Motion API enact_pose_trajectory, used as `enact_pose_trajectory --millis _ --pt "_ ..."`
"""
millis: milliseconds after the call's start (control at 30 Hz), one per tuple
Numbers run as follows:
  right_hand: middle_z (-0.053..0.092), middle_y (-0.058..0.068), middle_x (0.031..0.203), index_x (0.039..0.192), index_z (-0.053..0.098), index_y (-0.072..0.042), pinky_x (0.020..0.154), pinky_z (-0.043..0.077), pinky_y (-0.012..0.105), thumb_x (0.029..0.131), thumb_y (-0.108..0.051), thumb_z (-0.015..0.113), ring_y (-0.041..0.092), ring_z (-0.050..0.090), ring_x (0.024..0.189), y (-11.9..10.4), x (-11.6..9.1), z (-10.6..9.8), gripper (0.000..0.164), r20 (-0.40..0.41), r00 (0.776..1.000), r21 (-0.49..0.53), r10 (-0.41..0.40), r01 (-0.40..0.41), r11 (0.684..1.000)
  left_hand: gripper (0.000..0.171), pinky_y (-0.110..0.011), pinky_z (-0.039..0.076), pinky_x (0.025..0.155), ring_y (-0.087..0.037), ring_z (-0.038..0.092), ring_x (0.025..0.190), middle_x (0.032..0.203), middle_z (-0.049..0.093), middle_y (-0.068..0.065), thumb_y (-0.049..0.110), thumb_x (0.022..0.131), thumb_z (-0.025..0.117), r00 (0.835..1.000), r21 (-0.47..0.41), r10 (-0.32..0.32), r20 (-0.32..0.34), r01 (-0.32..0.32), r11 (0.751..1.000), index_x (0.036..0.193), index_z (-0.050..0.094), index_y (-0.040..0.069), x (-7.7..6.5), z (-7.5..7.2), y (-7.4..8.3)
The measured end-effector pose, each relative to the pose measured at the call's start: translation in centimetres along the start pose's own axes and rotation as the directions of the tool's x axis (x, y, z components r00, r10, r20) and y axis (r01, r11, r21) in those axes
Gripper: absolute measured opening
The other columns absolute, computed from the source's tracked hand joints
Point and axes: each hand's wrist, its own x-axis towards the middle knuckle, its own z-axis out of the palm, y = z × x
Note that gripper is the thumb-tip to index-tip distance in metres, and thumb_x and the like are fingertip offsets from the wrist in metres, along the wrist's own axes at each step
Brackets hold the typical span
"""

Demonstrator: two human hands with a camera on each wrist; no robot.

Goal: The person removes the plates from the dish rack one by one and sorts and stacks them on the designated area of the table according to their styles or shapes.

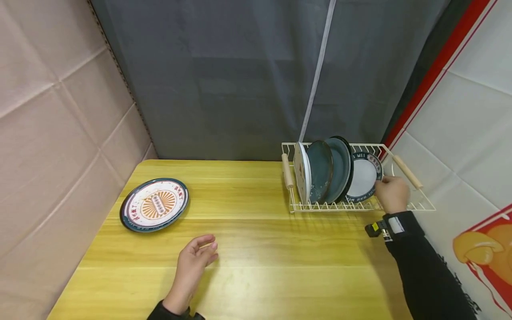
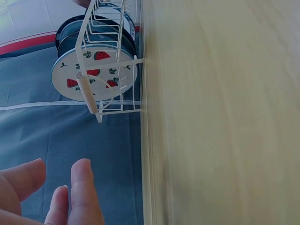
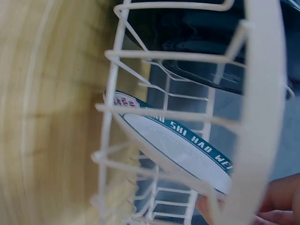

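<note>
Head view shows your right hand [image 1: 393, 194] pinching the right rim of a round white plate with a dark teal lettered border [image 1: 363, 178], which sits inside a cream wire dish rack with pale wooden handles [image 1: 287, 171], towards the rack's right end. To its left in the rack stand a round white plate [image 1: 302, 173], a speckled teal plate [image 1: 320, 171] and a blue-grey plate with a dark rim [image 1: 338, 164]. Your left hand [image 1: 194, 266] hangs relaxed above the yellow wood-grain table [image 1: 280, 249], holding nothing, near a round white plate with an orange sunburst [image 1: 158, 205]. Left wrist view confirms those loose, parted fingers and reveals red watermelon slices on the rack's leftmost plate. Right wrist view looks through the rack's wires: your fingers meet the lettered plate's edge, and it leans at an angle, apart from the dark plate beside it; whether its lower edge is fully seated, you cannot tell. The step in hand looks like settling this plate in its slot; next, you would probably square it with its neighbours, ease it down and let go gently.
</note>
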Motion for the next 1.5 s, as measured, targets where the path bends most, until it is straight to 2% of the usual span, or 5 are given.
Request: enact_pose_trajectory --millis 400,600,867,1200,1500 --pt "0.06 0.02 0.058 0.077 0.072 0.013 0.036 0.024 0.026 0.086 0.0 0.05 0.009 0.037 0.04 -1.5 -1.0 -3.7 0.027 -0.243 0.968 -0.049 -0.059 0.049 0.998 0.041 -0.036 0.059 0.086 -0.036 0.06 0.117 0.135 0.054 -0.025 0.006 0.095 0.067 1.0 -0.024 -0.004 0.026 0.004 1.0 0.131 0.054 -0.008 -0.1 0.2 -0.3" --pt "0.039 -0.003 0.044 0.054 0.056 0.002 0.036 0.016 0.03 0.084 -0.001 0.049 0.008 0.029 0.037 -1.6 -1.8 -5.5 0.03 -0.344 0.938 -0.029 -0.047 0.039 0.999 0.042 -0.035 0.059 0.086 -0.03 0.062 0.115 0.136 0.054 -0.024 0.008 0.095 0.068 1.0 -0.027 -0.016 0.02 0.016 1.0 0.132 0.054 -0.008 -0.2 0.3 -0.5" --pt "0.039 -0.035 0.055 0.098 0.076 0.006 0.041 0.028 0.011 0.095 -0.011 0.052 -0.01 0.039 0.046 -2.3 -3.6 -7.4 0.03 -0.42 0.895 0.176 0.15 -0.082 0.981 0.043 -0.035 0.059 0.086 -0.031 0.062 0.116 0.136 0.053 -0.024 0.008 0.096 0.068 0.999 -0.029 -0.013 0.03 0.014 0.999 0.133 0.053 -0.008 -0.2 0.4 -0.4" --pt "0.073 -0.004 0.085 0.11 0.076 -0.001 0.048 0.041 0.005 0.095 -0.008 0.065 0.005 0.069 0.069 -5.1 -8.3 -8.5 0.02 -0.306 0.891 0.684 0.334 -0.038 0.728 0.04 -0.037 0.059 0.086 -0.036 0.06 0.118 0.135 0.054 -0.024 0.005 0.096 0.066 0.999 -0.033 -0.025 0.028 0.026 0.999 0.132 0.054 -0.008 0.0 0.5 -0.5" --pt "0.074 0.002 0.093 0.122 0.069 0.003 0.058 0.055 0.012 0.093 -0.005 0.07 0.008 0.071 0.072 -6.9 -11.7 -5.6 0.03 -0.081 0.938 0.819 0.338 -0.131 0.559 0.042 -0.038 0.059 0.086 -0.037 0.06 0.117 0.134 0.054 -0.026 0.008 0.095 0.069 0.999 -0.042 -0.008 0.036 0.009 0.999 0.131 0.054 -0.008 0.1 0.7 -0.7"
